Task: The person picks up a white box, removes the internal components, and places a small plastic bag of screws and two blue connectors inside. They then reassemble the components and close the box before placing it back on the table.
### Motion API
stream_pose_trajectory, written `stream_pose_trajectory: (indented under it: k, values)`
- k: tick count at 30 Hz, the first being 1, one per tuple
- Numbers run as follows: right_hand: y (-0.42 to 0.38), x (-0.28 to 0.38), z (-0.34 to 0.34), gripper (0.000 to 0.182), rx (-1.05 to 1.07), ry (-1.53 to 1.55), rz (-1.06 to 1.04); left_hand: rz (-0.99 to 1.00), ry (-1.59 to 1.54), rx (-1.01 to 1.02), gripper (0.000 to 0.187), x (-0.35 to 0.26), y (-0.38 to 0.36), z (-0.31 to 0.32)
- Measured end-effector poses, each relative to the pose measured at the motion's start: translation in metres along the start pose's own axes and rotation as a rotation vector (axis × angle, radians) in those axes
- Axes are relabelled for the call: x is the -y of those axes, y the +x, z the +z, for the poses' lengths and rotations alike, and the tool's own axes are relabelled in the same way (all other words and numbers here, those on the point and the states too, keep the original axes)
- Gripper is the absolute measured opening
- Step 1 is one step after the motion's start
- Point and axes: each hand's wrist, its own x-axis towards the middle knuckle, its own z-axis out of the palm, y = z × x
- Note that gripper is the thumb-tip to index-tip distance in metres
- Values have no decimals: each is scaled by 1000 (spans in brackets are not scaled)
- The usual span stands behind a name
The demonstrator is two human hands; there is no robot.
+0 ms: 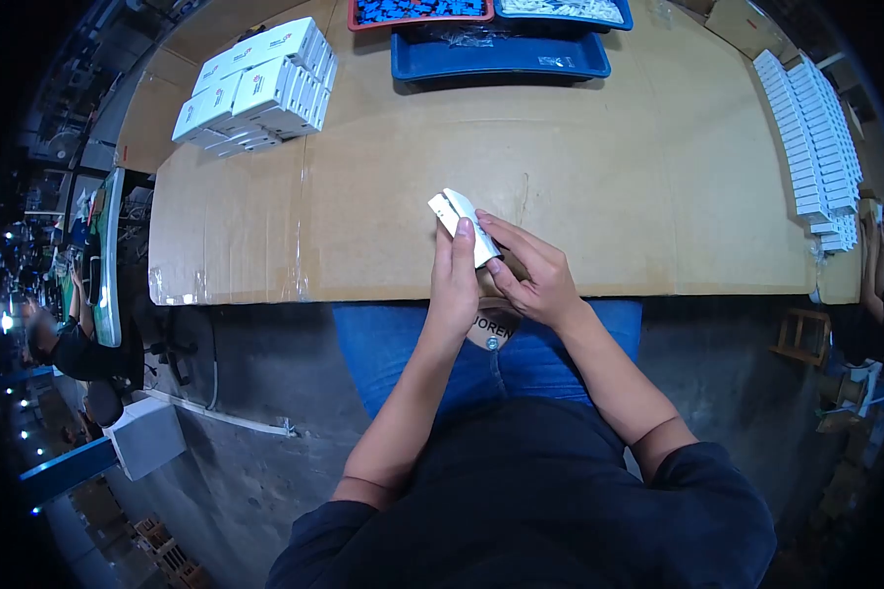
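Between my two hands is a small white box (474,232), tilted above the front edge of the cardboard-covered table (393,196). Its far end looks split into two thin edges, perhaps a flap. My left hand (452,280) is closed round the left side, with the thumb lying on the upper face. On the opposite side, my right hand (538,275) grips the near end with thumb and fingers. The fingers partly cover the box, so what is inside cannot be seen.
Stacked white boxes (255,83) stand at the back left, and long rows of white boxes (805,137) at the right. At the back are a blue tray (501,64), a red tray of blue pieces (422,12) and another blue tray of white pieces (565,10). People sit at both sides.
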Motion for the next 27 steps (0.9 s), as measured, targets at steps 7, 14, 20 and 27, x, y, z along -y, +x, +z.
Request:
stream_pose_trajectory:
  k: [7,14,20,27]
  values:
    - [-4,0,10,38,-85,-146,-67,68,43,-16,48,-4,0,9]
    - [-8,-2,12,38,-40,-190,-41,37,56,-49,45,-3,2,6]
    - [-10,-3,14,35,-50,-255,-46,-22,13,-66,41,-2,5,6]
    - [-11,-4,16,33,-32,-237,5,-111,-39,-107,42,4,9,2]
